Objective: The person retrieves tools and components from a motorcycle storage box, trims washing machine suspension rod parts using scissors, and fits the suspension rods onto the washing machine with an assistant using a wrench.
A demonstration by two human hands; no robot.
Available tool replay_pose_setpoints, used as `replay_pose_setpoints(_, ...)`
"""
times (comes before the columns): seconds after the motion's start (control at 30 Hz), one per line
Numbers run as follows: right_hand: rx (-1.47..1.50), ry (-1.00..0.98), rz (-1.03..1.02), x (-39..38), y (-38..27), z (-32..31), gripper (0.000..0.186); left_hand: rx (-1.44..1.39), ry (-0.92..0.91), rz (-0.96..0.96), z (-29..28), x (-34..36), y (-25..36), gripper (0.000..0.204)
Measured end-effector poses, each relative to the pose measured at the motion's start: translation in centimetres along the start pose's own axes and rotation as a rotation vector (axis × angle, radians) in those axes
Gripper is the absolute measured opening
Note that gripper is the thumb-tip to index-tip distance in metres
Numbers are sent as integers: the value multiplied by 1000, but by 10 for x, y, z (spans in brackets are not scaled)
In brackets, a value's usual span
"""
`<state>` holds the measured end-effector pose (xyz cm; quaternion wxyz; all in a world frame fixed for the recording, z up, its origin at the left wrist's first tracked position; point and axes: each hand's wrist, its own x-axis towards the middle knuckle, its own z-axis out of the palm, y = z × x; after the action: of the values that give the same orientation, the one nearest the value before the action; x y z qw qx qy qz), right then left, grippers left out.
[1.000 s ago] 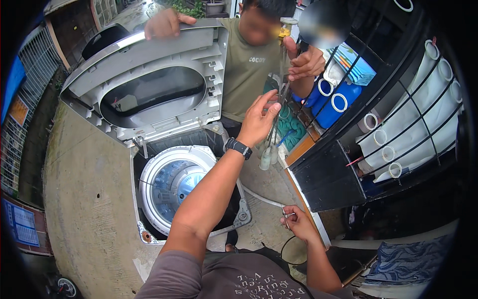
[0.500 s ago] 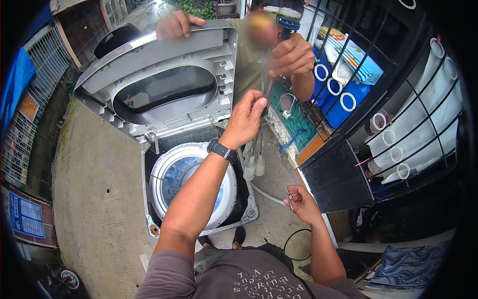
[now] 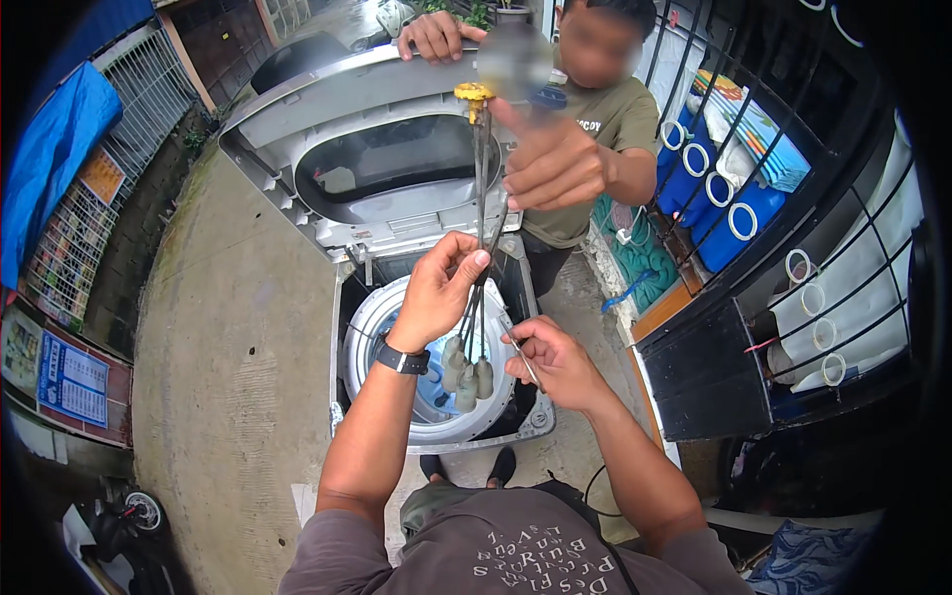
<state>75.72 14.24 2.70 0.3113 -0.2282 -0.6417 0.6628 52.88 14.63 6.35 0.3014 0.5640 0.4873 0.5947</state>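
Observation:
A bundle of washing machine suspension rods (image 3: 482, 188) hangs upright over the open washer, a yellow cap (image 3: 473, 91) at its top and grey damper cups (image 3: 466, 387) at its lower ends. My left hand (image 3: 433, 297) pinches the rods around their middle. Beside the cups, my right hand (image 3: 557, 365) is closed on a slim metal tool (image 3: 520, 349); its exact kind is hard to make out. Facing me, a co-worker's hand (image 3: 560, 164) grips the upper rods. Below lies the washer's white tub ring (image 3: 426, 434).
The co-worker's other hand (image 3: 436, 38) rests on the raised grey washer lid (image 3: 263, 109). Along the right runs a black barred grille (image 3: 843, 208) with blue containers (image 3: 734, 238) behind it. A coiled green hose (image 3: 640, 258) lies by the step. Concrete floor (image 3: 228, 337) spreads to the left.
The rod bundle has come over the tub, and its yellow cap now faces up. My right hand has moved up and inward with its tool, close to the damper cups. My view has shifted.

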Motion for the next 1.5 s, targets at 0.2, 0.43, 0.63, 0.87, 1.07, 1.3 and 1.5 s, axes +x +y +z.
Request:
replay_pose_setpoints(0.2, 299, -124, 184, 28, 7, 46, 34, 67, 7, -158, -59, -47, -8, 18)
replay_pose_setpoints(0.43, 257, -168, 224, 46, 24, 96, 30, -68, 61, -182, -120, -64, -22, 21)
replay_pose_setpoints(0.63, 219, -130, 217, 69, 35, 135, 34, -195, 97, -246, -151, -70, -33, 23)
replay_pose_setpoints(0.87, 53, -40, 181, 97, 46, 159, 35, -118, 56, -397, -178, -62, -30, 23)
replay_pose_setpoints(1.07, -328, 401, -145, 115, 55, 194, 33, -148, 19, -441, -191, -64, -41, 24)
replay_pose_setpoints(1.3, -470, 597, -258, 130, 57, 219, 31, -146, 56, -419, -179, -69, -37, 24)
replay_pose_setpoints(1.5, -549, 645, -274, 133, 63, 215, 31, -24, 75, -353, -173, -71, -49, 23)
